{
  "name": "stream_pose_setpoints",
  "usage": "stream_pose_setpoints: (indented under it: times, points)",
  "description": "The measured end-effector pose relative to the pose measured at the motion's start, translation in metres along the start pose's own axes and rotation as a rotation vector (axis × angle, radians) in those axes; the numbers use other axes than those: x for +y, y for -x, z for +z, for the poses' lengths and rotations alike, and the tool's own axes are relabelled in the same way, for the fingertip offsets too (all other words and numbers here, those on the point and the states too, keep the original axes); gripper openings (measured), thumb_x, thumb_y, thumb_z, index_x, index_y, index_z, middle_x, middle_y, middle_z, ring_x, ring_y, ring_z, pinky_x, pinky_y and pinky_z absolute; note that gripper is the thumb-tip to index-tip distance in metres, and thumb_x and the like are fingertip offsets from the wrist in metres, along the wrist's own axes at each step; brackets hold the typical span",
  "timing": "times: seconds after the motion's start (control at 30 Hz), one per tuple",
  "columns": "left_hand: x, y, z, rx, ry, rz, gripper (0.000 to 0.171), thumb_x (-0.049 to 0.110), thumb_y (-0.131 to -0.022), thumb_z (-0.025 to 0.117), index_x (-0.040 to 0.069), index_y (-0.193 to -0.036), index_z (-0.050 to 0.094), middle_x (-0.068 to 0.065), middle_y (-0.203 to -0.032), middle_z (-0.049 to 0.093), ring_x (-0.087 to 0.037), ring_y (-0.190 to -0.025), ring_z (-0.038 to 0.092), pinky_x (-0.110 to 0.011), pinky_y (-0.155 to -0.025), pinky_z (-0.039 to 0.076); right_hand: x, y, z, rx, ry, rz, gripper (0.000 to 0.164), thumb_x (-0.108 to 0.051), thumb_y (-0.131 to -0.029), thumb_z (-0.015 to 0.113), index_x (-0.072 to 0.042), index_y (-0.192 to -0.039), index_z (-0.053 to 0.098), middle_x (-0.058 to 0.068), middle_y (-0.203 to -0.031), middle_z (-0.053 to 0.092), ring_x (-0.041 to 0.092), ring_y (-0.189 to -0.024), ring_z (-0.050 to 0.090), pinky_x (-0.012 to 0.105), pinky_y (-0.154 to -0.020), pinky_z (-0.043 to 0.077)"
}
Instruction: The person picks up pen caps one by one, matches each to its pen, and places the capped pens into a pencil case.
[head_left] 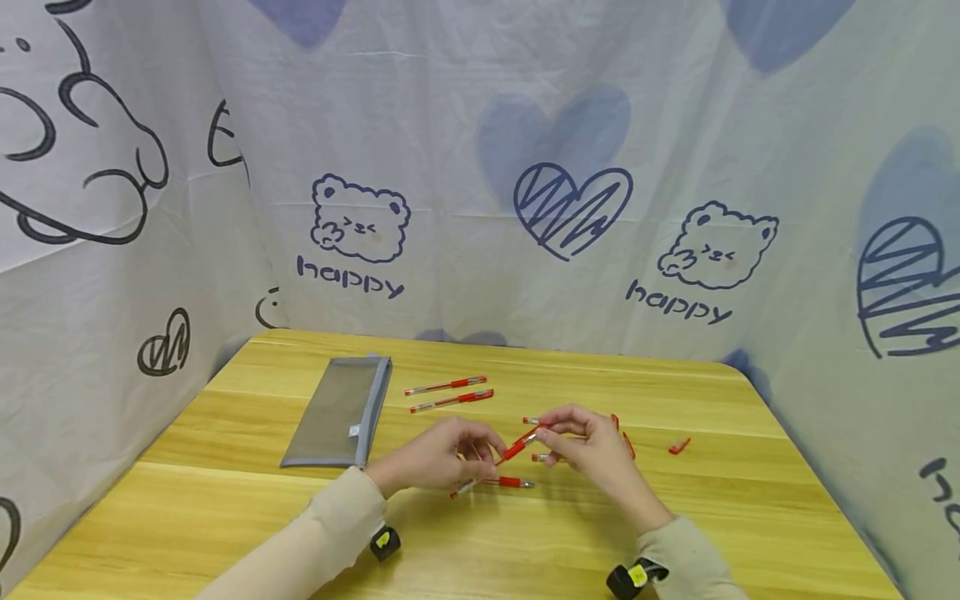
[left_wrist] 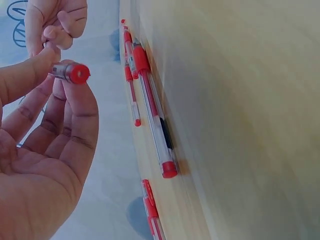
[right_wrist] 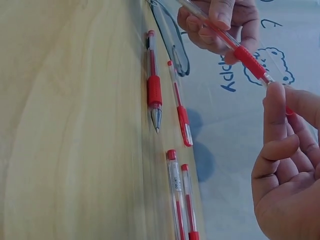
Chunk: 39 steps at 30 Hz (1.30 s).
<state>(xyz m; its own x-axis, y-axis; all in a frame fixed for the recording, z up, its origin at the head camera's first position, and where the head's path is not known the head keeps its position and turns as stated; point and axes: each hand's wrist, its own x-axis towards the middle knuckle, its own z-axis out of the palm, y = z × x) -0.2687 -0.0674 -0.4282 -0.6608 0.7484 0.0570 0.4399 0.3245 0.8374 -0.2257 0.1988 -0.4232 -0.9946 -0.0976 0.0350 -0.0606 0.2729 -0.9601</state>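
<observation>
Above the table, my left hand (head_left: 450,454) holds a red gel pen (right_wrist: 250,61) by its clear barrel, between thumb and fingers. The pen slants up towards my right hand (head_left: 588,446), its red grip showing between the two hands. My right thumb and fingers pinch a red pen cap (right_wrist: 290,111) at the pen's front end, mostly hidden by the fingers. Beneath the left hand lies an uncapped pen (head_left: 513,482), its metal tip bare. A loose red cap (head_left: 678,447) lies to the right of the right hand.
Two capped red pens (head_left: 452,401) lie side by side further back. More red pens (right_wrist: 172,172) lie beneath and behind the right hand, partly hidden. A grey mesh zip pouch (head_left: 330,412) lies flat at the left. Printed cloth (head_left: 465,275) hangs around the wooden table (head_left: 225,500).
</observation>
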Motion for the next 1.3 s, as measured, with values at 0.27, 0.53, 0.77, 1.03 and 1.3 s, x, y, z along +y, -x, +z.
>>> stream_pose_setpoints:
  times: [0.27, 0.53, 0.77, 1.03, 1.3]
  points:
    - [0.006, -0.001, 0.008, 0.056, -0.008, 0.003, 0.015, 0.004, -0.099, 0.076, 0.001, -0.114, 0.077, -0.001, -0.091, 0.075, -0.009, -0.078, 0.069, -0.024, -0.073, 0.058, 0.001, 0.0, 0.001, 0.007, -0.031, -0.003, 0.026, -0.019, -0.1, 0.078, -0.001, -0.119, 0.073, 0.01, -0.112, 0.081, 0.015, -0.075, 0.077, 0.021, -0.056, 0.044]
    - [0.01, 0.001, 0.014, 0.121, -0.082, 0.001, 0.01, 0.003, -0.1, 0.073, 0.001, -0.109, 0.077, -0.001, -0.089, 0.074, -0.006, -0.064, 0.057, -0.022, -0.06, 0.048, -0.001, -0.001, 0.002, -0.018, -0.009, -0.061, 0.022, -0.018, -0.101, 0.077, 0.0, -0.113, 0.074, 0.015, -0.115, 0.08, 0.014, -0.075, 0.078, 0.022, -0.058, 0.047]
    - [0.011, 0.001, 0.015, 0.143, -0.094, 0.007, 0.011, 0.003, -0.099, 0.074, 0.0, -0.109, 0.078, -0.003, -0.088, 0.075, -0.007, -0.063, 0.054, -0.022, -0.059, 0.045, -0.004, -0.002, 0.002, -0.038, 0.01, -0.069, 0.02, -0.017, -0.1, 0.078, -0.001, -0.111, 0.074, 0.014, -0.114, 0.08, 0.018, -0.076, 0.078, 0.022, -0.057, 0.046]
    - [0.012, 0.002, 0.015, 0.136, -0.072, -0.036, 0.013, 0.005, -0.1, 0.074, 0.002, -0.111, 0.079, 0.001, -0.088, 0.073, -0.008, -0.064, 0.055, -0.023, -0.06, 0.047, -0.002, -0.003, 0.002, -0.06, -0.009, -0.065, 0.019, -0.016, -0.102, 0.076, 0.0, -0.112, 0.073, 0.013, -0.111, 0.08, 0.027, -0.08, 0.08, 0.02, -0.055, 0.041]
    - [0.01, -0.001, 0.007, 0.084, 0.0, -0.063, 0.014, 0.006, -0.099, 0.074, 0.002, -0.112, 0.078, -0.001, -0.09, 0.076, -0.01, -0.066, 0.06, -0.024, -0.059, 0.048, 0.001, -0.004, 0.003, -0.045, -0.054, -0.031, 0.02, -0.014, -0.103, 0.074, 0.001, -0.116, 0.07, 0.007, -0.107, 0.08, 0.015, -0.075, 0.077, 0.022, -0.056, 0.042]
